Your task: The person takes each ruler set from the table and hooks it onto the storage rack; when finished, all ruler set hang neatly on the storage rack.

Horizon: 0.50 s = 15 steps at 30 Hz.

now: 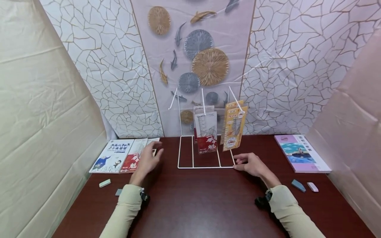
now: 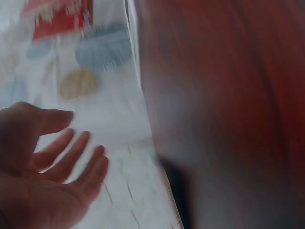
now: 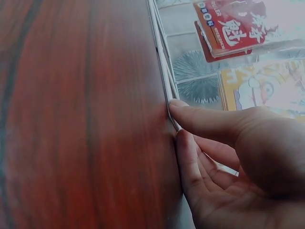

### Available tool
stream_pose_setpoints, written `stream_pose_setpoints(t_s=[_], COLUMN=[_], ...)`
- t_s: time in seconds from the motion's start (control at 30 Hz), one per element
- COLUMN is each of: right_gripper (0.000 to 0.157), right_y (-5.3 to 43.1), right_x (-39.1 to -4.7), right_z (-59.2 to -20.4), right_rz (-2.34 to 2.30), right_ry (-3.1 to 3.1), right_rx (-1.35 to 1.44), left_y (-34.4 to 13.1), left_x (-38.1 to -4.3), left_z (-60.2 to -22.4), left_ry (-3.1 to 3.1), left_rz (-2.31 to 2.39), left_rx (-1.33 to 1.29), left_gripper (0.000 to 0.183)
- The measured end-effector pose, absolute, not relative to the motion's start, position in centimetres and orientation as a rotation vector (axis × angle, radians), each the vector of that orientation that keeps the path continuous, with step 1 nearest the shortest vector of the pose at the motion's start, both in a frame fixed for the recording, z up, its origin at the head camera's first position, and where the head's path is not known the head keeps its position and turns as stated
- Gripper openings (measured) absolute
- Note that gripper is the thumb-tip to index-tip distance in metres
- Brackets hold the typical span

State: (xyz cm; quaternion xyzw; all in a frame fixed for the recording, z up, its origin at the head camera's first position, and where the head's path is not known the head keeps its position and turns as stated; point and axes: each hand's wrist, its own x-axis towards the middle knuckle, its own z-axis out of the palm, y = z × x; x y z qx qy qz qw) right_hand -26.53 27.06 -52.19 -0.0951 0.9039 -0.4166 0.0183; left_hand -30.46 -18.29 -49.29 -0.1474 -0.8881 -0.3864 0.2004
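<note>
A white wire display rack (image 1: 205,167) stands on the table with three hooks. Clear-and-red packs (image 1: 207,132) hang from its middle hook and yellow packs (image 1: 233,129) from the right one; nothing hangs on the left hook. My right hand (image 1: 250,164) pinches the rack's front right base corner; in the right wrist view the thumb (image 3: 205,117) and index finger meet at the wire. My left hand (image 1: 148,160) is held over the right end of the flat items at the left, fingers loosely bent and nothing in them. In the left wrist view that hand (image 2: 57,167) is blurred.
At the left lie a white booklet (image 1: 110,155) and a red-and-clear pack (image 1: 133,158), with another pack partly hidden by my left hand. Erasers (image 1: 105,183) lie near both sides. A book (image 1: 300,153) lies at the right. Patterned cloth (image 1: 113,66) hangs behind.
</note>
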Motion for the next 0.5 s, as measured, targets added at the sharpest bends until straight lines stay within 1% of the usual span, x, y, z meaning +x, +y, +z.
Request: stream_pose_setpoints(t_s=[0.07, 0.17, 0.27, 0.4, 0.5], right_gripper=[0.047, 0.046, 0.045, 0.047, 0.047], right_y=[27.1, 27.2, 27.3, 27.3, 27.2], right_x=[-26.6, -26.7, -26.8, -26.8, -26.7], right_z=[-52.2, -52.1, -52.1, -52.2, -52.4], right_rz=[-1.29, -1.307, -1.303, -1.289, -1.288], right_ry=[2.807, 2.81, 2.824, 2.829, 2.833], right_rx=[-0.301, -0.29, -0.3, -0.329, -0.342], left_y=[-19.9, -21.2, -21.4, -21.3, -21.2], left_x=[-30.4, -30.4, -30.3, -30.0, -29.9], left_z=[-49.6, -49.9, -50.1, -50.3, -50.3], left_ry=[-2.587, -2.734, -2.834, -2.852, -2.844], left_rz=[-0.997, -0.919, -0.828, -0.78, -0.759], left_rx=[-0.335, -0.33, -0.425, -0.569, -0.608], left_gripper=[0.031, 0.035, 0.037, 0.033, 0.036])
